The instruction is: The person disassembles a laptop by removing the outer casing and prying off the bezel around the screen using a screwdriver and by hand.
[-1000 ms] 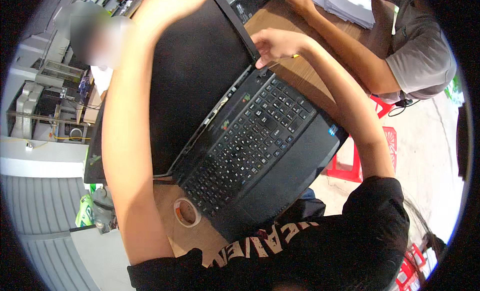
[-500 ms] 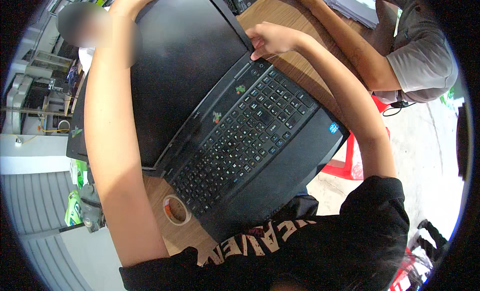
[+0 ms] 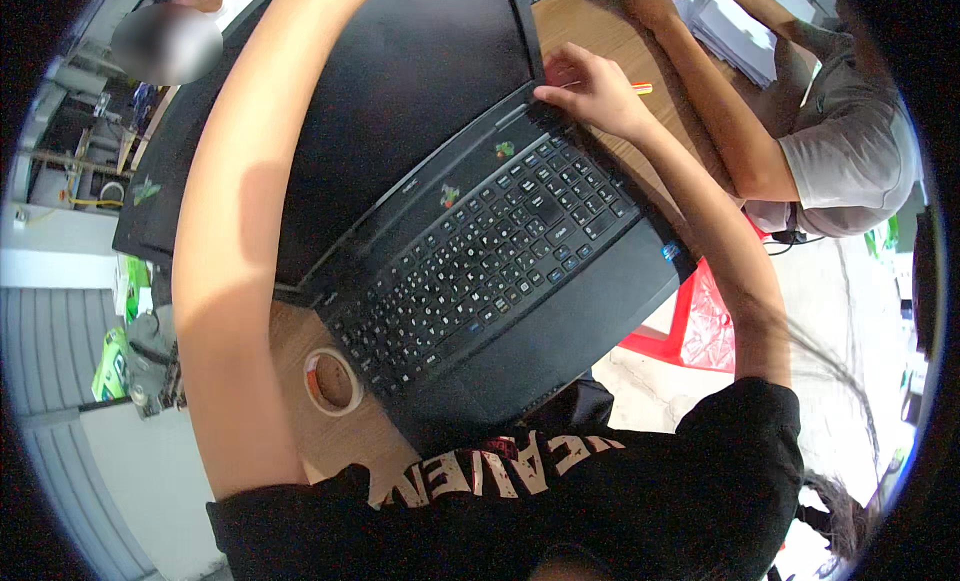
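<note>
A black laptop (image 3: pixel 560 291) lies unfolded before me, its keyboard toward my body and its dark screen (image 3: pixel 420 91) leaning away. Small green stickers dot the strip above the keys. My right hand (image 3: pixel 600 91) is at the screen's lower right corner near the hinge, thumb and curled fingers closed on the edge; some fingertips are hidden behind it. Across the screen's left part stretches my left forearm (image 3: pixel 240 191), and the hand itself is cut off by the top of the picture.
A tape roll (image 3: pixel 333 382) lies on the wooden table (image 3: pixel 590 26) left of the keyboard. Another person's forearm (image 3: pixel 715 111) rests at the far right, near stacked papers (image 3: pixel 735 41). A red stool (image 3: pixel 700 326) stands below right. A red-yellow stick-like thing (image 3: pixel 642 88) shows beyond my right hand.
The view has shifted, so the laptop's lower part appears higher and the screen farther right. My right hand stays by the hinge corner. My left hand has passed out at the top.
</note>
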`<move>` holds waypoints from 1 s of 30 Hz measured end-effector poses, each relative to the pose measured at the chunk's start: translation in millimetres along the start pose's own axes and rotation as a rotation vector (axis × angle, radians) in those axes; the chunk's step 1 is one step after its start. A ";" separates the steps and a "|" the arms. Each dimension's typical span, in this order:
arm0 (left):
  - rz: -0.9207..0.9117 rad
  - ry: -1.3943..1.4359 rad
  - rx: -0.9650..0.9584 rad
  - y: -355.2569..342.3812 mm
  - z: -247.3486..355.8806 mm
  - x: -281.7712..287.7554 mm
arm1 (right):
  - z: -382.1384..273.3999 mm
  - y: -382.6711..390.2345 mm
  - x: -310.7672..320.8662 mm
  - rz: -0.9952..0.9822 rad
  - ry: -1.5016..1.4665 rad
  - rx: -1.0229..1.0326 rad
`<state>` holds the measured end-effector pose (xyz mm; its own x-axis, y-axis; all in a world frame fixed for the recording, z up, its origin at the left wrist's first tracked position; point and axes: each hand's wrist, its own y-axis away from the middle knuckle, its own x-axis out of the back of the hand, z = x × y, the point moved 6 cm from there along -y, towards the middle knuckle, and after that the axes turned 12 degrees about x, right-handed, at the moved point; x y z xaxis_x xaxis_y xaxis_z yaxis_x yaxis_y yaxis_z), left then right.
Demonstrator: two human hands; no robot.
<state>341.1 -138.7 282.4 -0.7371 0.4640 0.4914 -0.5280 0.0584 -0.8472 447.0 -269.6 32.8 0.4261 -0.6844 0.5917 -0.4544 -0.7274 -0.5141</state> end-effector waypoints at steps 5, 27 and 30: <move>-0.141 -0.259 0.009 91.3 44.5 57.9 | 12.6 13.3 -5.7 0.053 -0.095 -0.100; -0.404 -0.427 0.504 263.9 78.5 62.0 | -72.3 34.7 41.4 0.280 -0.363 -0.183; -0.420 -0.364 0.490 240.5 100.0 80.8 | -118.7 51.1 73.4 0.371 -0.475 -0.074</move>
<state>112.4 -175.6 138.5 -0.4794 0.1622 0.8625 -0.8615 -0.2742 -0.4273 362.1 -351.1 123.7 0.5237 -0.8514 0.0301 -0.6854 -0.4420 -0.5787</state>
